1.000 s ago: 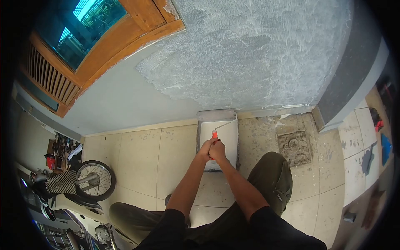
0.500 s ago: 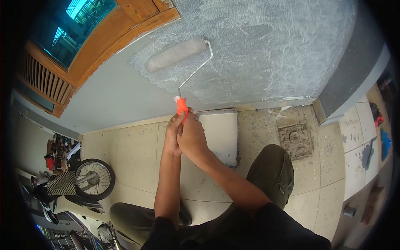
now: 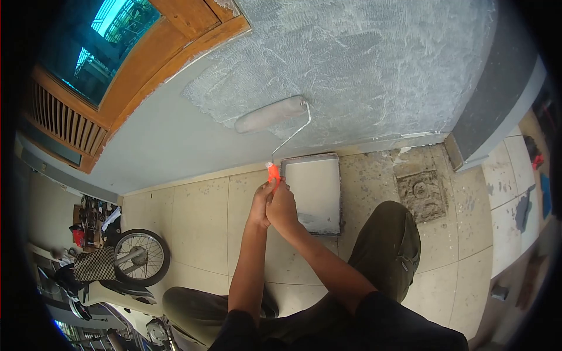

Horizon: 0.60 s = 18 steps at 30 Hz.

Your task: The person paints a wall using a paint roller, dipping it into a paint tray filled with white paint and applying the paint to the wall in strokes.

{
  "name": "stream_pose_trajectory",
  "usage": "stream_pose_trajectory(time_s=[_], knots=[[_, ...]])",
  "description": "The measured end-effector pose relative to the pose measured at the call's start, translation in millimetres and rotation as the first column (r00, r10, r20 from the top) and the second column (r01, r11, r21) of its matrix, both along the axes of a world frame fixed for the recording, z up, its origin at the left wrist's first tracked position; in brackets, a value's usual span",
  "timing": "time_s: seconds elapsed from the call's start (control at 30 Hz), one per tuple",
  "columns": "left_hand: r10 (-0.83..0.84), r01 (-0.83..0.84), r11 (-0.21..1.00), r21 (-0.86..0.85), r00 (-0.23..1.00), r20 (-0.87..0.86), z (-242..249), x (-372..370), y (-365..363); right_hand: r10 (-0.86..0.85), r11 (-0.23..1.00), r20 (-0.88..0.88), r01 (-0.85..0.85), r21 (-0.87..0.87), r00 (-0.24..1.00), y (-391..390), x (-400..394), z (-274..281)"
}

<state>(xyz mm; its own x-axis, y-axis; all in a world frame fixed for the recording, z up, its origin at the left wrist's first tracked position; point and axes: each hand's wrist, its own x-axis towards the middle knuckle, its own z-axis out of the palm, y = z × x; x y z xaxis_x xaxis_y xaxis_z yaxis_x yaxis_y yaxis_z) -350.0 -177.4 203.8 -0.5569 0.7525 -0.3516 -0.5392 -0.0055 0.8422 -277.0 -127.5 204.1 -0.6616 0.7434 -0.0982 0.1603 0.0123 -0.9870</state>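
Both of my hands are wrapped round the orange handle of a paint roller [image 3: 272, 114]. My left hand [image 3: 261, 202] grips from the left side, and my right hand [image 3: 282, 203] closes over the handle from the right, the two pressed together. The roller's grey sleeve lies against the lower part of the wall [image 3: 351, 76], tilted up to the right, with a bent wire frame running down to the handle. Wet, streaky paint covers the wall above and to the right. Just right of my hands, a paint tray [image 3: 338, 193] holds pale paint on the floor.
A wooden window frame [image 3: 143, 76] with louvres borders the wall at upper left. A motorbike wheel [image 3: 140, 256] stands at left on the tiled floor [image 3: 199, 222]. A rough square patch [image 3: 421, 196] lies right of the tray, near a grey pillar [image 3: 497, 96].
The paint roller has moved down the wall and a little to the right, with both hands lowering along with it. My grip stays the same.
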Motion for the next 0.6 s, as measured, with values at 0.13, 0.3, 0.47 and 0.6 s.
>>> stream_pose_trajectory(time_s=[0.13, 0.3, 0.47, 0.6], knots=[[-0.028, 0.025, 0.999, 0.023, 0.990, 0.137, -31, 6, -1, -0.021, 0.999, 0.145, 0.025, -0.028, 0.989, -7, -5, -41], [-0.001, 0.023, 0.996, -0.089, 0.970, 0.242, -75, 5, 5, -0.093, 0.993, 0.200, 0.105, -0.050, 0.975, -8, -16, -94], [-0.094, 0.185, 0.944, -0.273, 0.944, 0.315, -139, -30, 14, -0.063, 0.985, 0.149, 0.085, -0.148, 0.987, 14, -20, -125], [-0.031, 0.120, 0.947, -0.299, 0.957, 0.287, -137, -20, 12, 0.033, 0.986, 0.255, 0.009, -0.164, 0.966, 17, -9, -117]])
